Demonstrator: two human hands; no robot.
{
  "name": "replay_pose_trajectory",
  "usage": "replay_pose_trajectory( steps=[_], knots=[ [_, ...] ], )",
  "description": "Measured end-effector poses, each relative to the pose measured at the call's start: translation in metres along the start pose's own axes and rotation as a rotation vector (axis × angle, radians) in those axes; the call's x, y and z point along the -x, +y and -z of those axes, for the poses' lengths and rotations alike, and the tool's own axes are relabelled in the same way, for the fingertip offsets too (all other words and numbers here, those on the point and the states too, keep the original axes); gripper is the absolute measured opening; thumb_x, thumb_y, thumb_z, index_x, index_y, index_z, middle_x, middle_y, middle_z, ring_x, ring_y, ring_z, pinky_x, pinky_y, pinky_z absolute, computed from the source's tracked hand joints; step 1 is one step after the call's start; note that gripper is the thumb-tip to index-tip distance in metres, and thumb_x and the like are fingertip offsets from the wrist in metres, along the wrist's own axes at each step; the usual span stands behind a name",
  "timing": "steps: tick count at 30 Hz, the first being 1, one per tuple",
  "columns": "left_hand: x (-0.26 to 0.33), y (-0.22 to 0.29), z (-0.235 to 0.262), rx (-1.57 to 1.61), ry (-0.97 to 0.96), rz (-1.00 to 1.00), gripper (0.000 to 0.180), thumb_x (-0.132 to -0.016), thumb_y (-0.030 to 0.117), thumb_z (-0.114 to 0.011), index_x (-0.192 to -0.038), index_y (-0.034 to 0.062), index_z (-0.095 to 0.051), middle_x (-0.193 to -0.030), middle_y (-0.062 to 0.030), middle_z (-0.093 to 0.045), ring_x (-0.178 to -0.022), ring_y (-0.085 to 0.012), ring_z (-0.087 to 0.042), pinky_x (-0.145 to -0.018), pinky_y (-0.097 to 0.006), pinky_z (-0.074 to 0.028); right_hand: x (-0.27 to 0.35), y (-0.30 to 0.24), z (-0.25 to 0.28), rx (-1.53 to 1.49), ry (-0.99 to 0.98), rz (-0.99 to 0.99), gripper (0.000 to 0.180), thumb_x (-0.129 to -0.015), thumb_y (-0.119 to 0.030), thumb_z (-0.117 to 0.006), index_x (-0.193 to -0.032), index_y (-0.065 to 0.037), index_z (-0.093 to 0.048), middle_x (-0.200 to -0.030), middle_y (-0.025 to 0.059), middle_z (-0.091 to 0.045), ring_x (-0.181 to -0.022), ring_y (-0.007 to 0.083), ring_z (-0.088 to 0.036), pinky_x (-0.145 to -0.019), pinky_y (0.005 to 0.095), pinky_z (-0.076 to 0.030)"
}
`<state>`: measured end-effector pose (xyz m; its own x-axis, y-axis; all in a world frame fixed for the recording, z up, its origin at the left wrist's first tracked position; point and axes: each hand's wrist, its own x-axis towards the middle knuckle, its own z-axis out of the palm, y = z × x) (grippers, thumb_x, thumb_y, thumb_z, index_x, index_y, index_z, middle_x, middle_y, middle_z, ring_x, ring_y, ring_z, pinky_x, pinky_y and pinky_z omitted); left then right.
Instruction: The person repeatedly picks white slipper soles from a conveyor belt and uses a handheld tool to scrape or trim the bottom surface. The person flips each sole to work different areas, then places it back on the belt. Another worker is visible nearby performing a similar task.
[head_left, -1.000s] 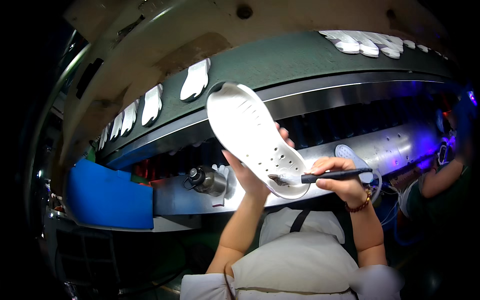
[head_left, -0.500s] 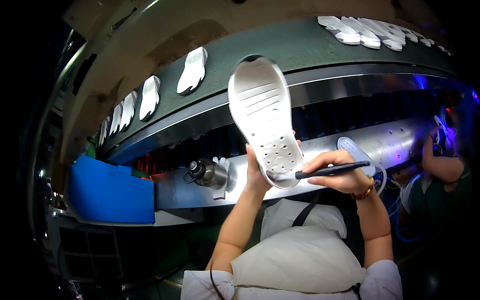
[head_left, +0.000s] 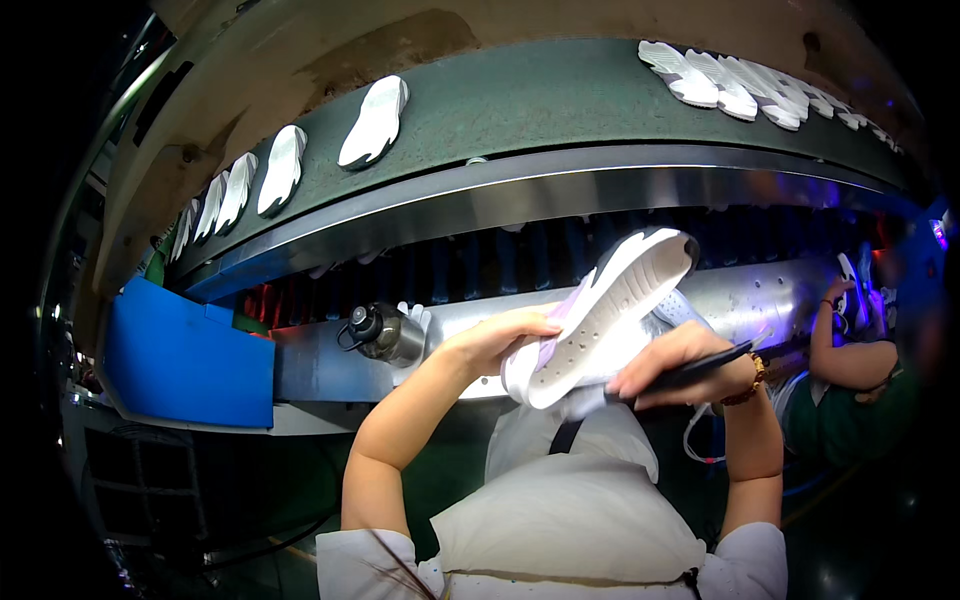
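Observation:
A white shoe sole [head_left: 610, 322] with purple and black side patches is held tilted in front of me, its pitted, grooved inner face partly toward me. My left hand [head_left: 495, 338] is closed round its left side. In my right hand [head_left: 690, 362] is a black-handled brush [head_left: 735, 353], gripped between fingers and thumb. The light brush head is blurred and lies close by the sole's lower edge; whether it touches is hard to tell. Just behind, a pale sole-shaped piece [head_left: 682, 310] on the metal ledge is mostly hidden.
White soles [head_left: 375, 120] lie spaced along the green belt [head_left: 520, 100] beyond a metal rail [head_left: 480, 185]. More soles [head_left: 720, 85] cluster at far right. A dark metal bottle [head_left: 390, 335] and white glove stand left on the ledge [head_left: 320, 370], near a blue panel [head_left: 200, 355]. Another person's arm [head_left: 850, 355] is at right.
The sole has tipped over to the right and come lower, showing its purple side. My left hand has shifted to its left side; the brush has moved slightly down. My view has turned somewhat.

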<state>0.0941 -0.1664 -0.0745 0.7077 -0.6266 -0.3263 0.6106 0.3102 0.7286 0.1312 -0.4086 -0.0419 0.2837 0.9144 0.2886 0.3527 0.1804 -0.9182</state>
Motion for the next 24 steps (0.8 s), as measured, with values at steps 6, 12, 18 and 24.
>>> replay_pose_trajectory(
  steps=[6, 12, 18, 24],
  knots=[
    [-0.007, 0.0, -0.006, -0.121, -0.002, 0.082, 0.064, -0.075, 0.029, -0.054, -0.127, 0.0, -0.031, -0.117, -0.0157, -0.046, -0.101, -0.0205, -0.051, -0.084, -0.031, -0.042, 0.006, 0.002, -0.005, 0.091, -0.097, -0.048, 0.018, -0.069, 0.001, -0.065, -0.087, 0.0, -0.061, -0.088, 0.012, -0.063, -0.087, 0.0198, -0.06, -0.077, 0.0275, -0.047],
    [-0.003, 0.004, 0.0, 0.019, -0.043, 0.066, 0.056, -0.076, 0.027, -0.05, -0.122, -0.0016, -0.038, -0.11, -0.0157, -0.052, -0.094, -0.0204, -0.055, -0.08, -0.031, -0.045, 0.017, 0.006, -0.005, 0.135, 0.133, -0.089, 0.017, -0.069, 0.002, -0.064, -0.086, 0.0, -0.061, -0.089, 0.0113, -0.063, -0.085, 0.0192, -0.061, -0.078, 0.0283, -0.047],
    [0.006, -0.003, 0.01, 0.004, 0.161, 0.076, 0.051, -0.077, 0.038, -0.05, -0.11, -0.0008, -0.049, -0.094, -0.0145, -0.058, -0.077, -0.0196, -0.06, -0.066, -0.031, -0.049, 0.024, 0.008, -0.006, 0.086, 0.214, -0.009, 0.018, -0.069, 0.003, -0.064, -0.086, 0.0, -0.061, -0.089, 0.0125, -0.063, -0.085, 0.0209, -0.061, -0.077, 0.0289, -0.048],
    [0.013, -0.014, 0.025, 0.136, 0.347, -0.014, 0.046, -0.075, 0.035, -0.052, -0.102, -0.0025, -0.054, -0.091, -0.0159, -0.059, -0.074, -0.0201, -0.06, -0.068, -0.03, -0.049, 0.032, 0.015, -0.018, 0.126, 0.093, -0.067, 0.023, -0.066, 0.002, -0.066, -0.088, -0.002, -0.062, -0.09, 0.0129, -0.063, -0.086, 0.021, -0.061, -0.079, 0.0286, -0.047]
  ],
)
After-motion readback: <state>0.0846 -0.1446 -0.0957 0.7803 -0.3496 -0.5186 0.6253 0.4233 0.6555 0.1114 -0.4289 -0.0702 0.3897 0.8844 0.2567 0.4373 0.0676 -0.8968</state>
